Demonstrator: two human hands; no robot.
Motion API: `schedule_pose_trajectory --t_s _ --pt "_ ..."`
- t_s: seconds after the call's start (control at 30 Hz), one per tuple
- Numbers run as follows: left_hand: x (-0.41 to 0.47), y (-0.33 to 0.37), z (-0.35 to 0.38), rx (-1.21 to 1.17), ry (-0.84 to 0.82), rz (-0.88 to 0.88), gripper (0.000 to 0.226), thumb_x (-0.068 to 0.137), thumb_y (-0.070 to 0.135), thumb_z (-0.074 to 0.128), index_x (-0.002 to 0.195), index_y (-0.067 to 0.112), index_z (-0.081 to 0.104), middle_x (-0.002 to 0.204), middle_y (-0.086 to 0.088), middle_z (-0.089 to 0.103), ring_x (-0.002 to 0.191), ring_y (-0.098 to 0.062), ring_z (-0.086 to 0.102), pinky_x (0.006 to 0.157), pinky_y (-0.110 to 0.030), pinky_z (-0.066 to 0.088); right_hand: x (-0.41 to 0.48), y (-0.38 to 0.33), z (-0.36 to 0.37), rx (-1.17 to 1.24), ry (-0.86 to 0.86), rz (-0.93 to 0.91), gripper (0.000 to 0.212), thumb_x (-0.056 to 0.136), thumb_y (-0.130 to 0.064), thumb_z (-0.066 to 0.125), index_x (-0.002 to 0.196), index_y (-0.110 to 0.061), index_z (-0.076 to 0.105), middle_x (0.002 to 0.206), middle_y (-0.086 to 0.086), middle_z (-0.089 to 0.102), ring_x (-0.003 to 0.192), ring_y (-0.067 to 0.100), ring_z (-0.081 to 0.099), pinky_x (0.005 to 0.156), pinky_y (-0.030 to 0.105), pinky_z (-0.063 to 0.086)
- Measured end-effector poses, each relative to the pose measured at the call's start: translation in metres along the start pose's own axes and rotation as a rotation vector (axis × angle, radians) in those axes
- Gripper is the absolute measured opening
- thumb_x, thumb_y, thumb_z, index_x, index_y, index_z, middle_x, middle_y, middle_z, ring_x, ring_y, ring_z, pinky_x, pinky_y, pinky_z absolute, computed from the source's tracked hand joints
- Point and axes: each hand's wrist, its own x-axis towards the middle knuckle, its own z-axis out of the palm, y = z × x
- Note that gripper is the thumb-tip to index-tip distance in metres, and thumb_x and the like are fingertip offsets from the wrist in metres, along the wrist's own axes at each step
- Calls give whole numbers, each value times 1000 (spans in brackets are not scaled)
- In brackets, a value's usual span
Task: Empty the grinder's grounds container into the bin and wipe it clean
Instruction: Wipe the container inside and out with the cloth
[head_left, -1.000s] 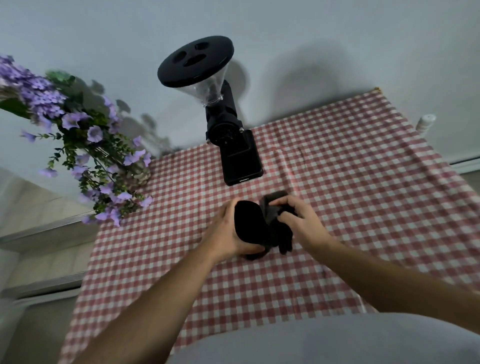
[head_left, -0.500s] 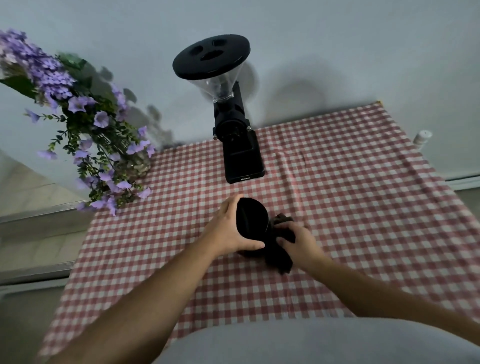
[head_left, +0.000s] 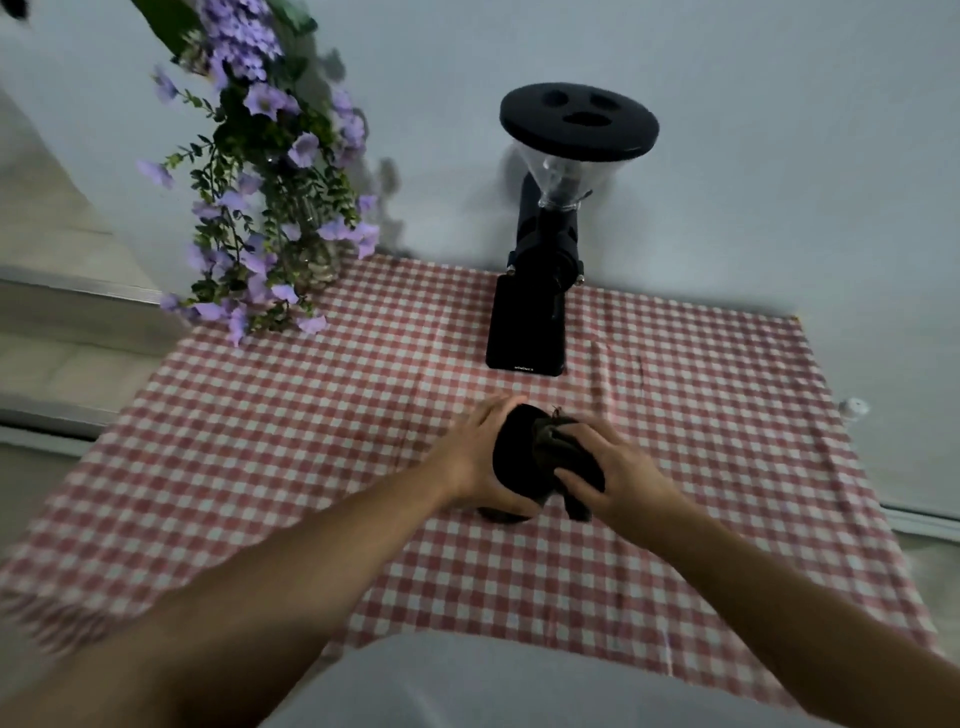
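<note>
Left hand (head_left: 470, 460) is gripping the grounds container (head_left: 511, 457) above the table (head_left: 311, 415); right hand (head_left: 618, 475) is pressing a dark cloth (head_left: 558, 447), apparently into its mouth

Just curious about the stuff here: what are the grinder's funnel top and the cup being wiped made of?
The grinder's hopper looks like clear glossy plastic: it is see-through with highlights. Its lid looks matte black plastic. The grounds container reads as dark, matte, probably plastic; too dim to be sure.

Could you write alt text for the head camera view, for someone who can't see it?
A left hand holds a black grounds container while the right hand presses a dark cloth into it, above a checked tablecloth near a grinder and purple flowers.
</note>
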Motion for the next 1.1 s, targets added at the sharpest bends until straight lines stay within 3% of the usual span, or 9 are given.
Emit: schedule_pose_trajectory --t_s 0.13,0.23,0.33,0.47,0.53,0.63,0.73,0.97,1.1 --pt "0 -5 3 -18 -8 28 125 58 63 80 150 35 1 161 9 4 145 -20 16 112 -46 31 6 -5 -1 -141 -7 -75 45 88 -32 58 129 -33 40 142 -9 26 112 10 47 80 17 47" --pt "0 -10 4 -12 0 49 130 59 67 79 154 26 0 162 4 5 145 -23 19 114 -47 31 19 -7 -17 -409 10 -238 47 88 -24 59 132 -32 45 147 -5 26 123 16 41 85 22 48" --pt "2 -11 6 -6 12 64 132 57 71 77 154 22 2 160 1 10 142 -25 24 110 -49 36 24 -12 -23 -588 -115 -250 49 93 -32 49 139 -40 33 155 -8 16 132 19 31 87 28 48" --pt "4 -15 9 3 22 79 131 57 74 73 154 25 0 160 3 10 141 -26 26 110 -49 36 22 -19 -15 -326 -270 -37 53 89 -58 38 139 -44 30 156 -13 4 135 16 28 103 36 41" --pt "5 -16 11 5 25 75 131 57 75 73 153 26 0 160 3 10 140 -27 28 110 -48 36 28 -20 -13 -233 -235 23 41 92 -51 41 132 -41 44 155 -10 14 134 17 32 104 35 40" --pt "6 -17 13 8 24 66 131 57 77 72 153 28 -2 161 2 8 142 -28 26 111 -49 34 37 -20 -12 -142 -60 39 25 93 -31 52 115 -34 61 139 -8 40 119 10 44 90 17 44" --pt "7 -17 16 9 22 43 130 56 78 71 151 32 -4 162 5 5 144 -27 22 112 -50 33 36 -18 -7 -84 66 92 22 91 -24 56 109 -33 64 128 -9 48 110 8 48 71 4 34" --pt "7 -15 19 20 46 41 124 57 77 71 147 37 -5 161 7 5 143 -27 24 107 -49 39 28 -20 -3 -113 -55 100 34 91 -49 44 115 -32 62 140 -6 43 116 14 48 92 26 45" --pt "5 -14 19 4 41 8 125 57 77 71 147 37 -6 161 6 4 143 -27 22 107 -51 38 38 -22 -6 -101 9 133 22 90 -33 56 110 -30 66 135 -5 50 117 14 50 92 24 43"
